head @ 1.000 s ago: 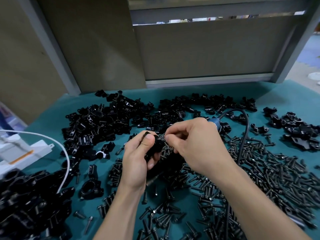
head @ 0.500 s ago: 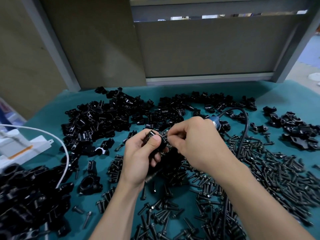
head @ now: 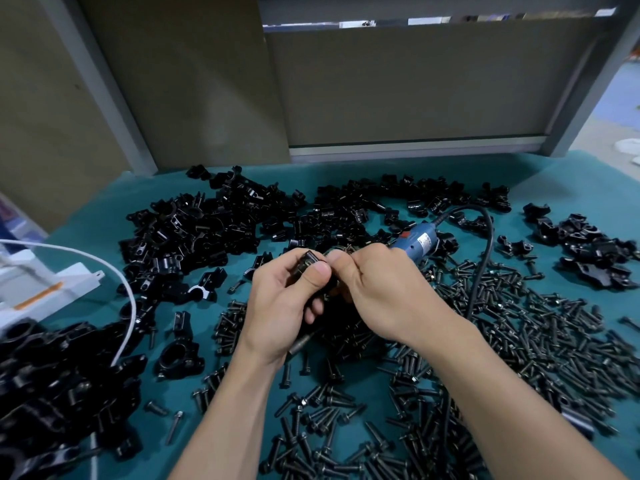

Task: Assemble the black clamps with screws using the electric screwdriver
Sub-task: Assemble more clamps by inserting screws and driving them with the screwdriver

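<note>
My left hand grips a black clamp between thumb and fingers, above the middle of the teal mat. My right hand meets it from the right, its thumb and forefinger pinched against the clamp; what they pinch is hidden. The blue electric screwdriver runs under my right palm. Its rear end sticks out past the knuckles and its metal tip shows below my left hand. Loose black screws cover the mat on the right and in front.
Heaps of black clamps lie at the back and left, with another heap at the far right. The screwdriver's black cable loops across the screws. A white cable and a white device sit at the left.
Both hands stay together over the mat's middle. My left thumb has slid over the top of the clamp, which has turned slightly in my grip.
</note>
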Demonstrator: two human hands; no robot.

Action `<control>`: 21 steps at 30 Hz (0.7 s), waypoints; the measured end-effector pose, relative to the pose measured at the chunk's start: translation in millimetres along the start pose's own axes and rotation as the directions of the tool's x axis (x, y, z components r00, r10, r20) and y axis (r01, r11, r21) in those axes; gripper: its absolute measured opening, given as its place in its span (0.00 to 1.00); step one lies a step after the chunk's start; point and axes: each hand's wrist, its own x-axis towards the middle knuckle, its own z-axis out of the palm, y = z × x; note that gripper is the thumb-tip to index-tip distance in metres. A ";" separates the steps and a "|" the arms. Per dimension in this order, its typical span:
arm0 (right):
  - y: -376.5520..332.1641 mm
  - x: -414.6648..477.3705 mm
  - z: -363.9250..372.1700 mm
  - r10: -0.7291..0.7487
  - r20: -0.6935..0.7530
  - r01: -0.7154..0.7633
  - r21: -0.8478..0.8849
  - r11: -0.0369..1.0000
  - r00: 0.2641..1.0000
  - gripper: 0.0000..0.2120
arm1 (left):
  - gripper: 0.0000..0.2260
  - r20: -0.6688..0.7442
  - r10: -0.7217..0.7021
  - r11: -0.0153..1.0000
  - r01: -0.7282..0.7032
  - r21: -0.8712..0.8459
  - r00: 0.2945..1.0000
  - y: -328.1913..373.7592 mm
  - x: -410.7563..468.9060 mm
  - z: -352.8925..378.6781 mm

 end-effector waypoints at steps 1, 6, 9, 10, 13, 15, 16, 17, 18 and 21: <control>2.2 0.6 -2.1 -0.021 0.022 0.021 0.022 1.000 1.000 0.25 | 0.10 -0.012 0.005 1.000 -0.005 0.002 1.000 -0.1 0.1 -0.6; 1.1 2.2 -7.7 -0.061 0.018 0.059 0.078 0.995 0.998 0.09 | 0.10 -0.056 -0.003 1.000 0.002 -0.025 0.998 -1.4 1.9 -2.6; -1.5 3.7 -6.8 -0.047 0.056 0.045 0.022 0.999 0.997 0.11 | 0.10 -0.035 0.001 1.000 -0.002 -0.015 0.999 -2.0 2.0 -7.0; -1.4 4.3 -7.4 -0.054 0.068 0.055 -0.021 0.998 0.996 0.13 | 0.10 -0.022 0.003 1.000 -0.003 -0.011 1.000 -1.8 2.1 -7.9; 4.4 7.4 -10.3 -0.060 0.050 0.062 -0.047 0.997 0.997 0.20 | 0.10 0.017 0.008 1.000 -0.008 0.008 1.000 -1.0 1.9 -7.1; 8.1 6.3 -13.2 -0.076 0.074 0.076 0.002 0.997 0.994 0.13 | 0.09 0.017 0.005 1.000 -0.005 0.019 1.000 -1.5 2.3 -6.7; 8.3 5.1 -14.5 -0.096 0.098 0.092 0.044 0.995 0.990 0.06 | 0.09 0.013 0.004 1.000 -0.004 0.019 1.000 -1.8 2.7 -7.0; 8.7 4.5 -14.7 -0.122 0.112 0.113 0.088 0.990 0.986 0.03 | 0.09 0.012 0.004 1.000 -0.004 0.015 1.000 -2.2 3.0 -7.3; 9.4 4.1 -14.1 -0.145 0.104 0.133 0.117 0.984 0.984 0.04 | 0.10 0.015 0.006 1.000 -0.006 0.015 1.000 -2.5 3.2 -7.5; 9.5 5.4 -6.4 -0.147 0.061 0.142 0.075 0.987 0.987 0.11 | 0.09 0.031 0.005 0.999 -0.006 0.035 1.000 -3.0 2.9 -6.2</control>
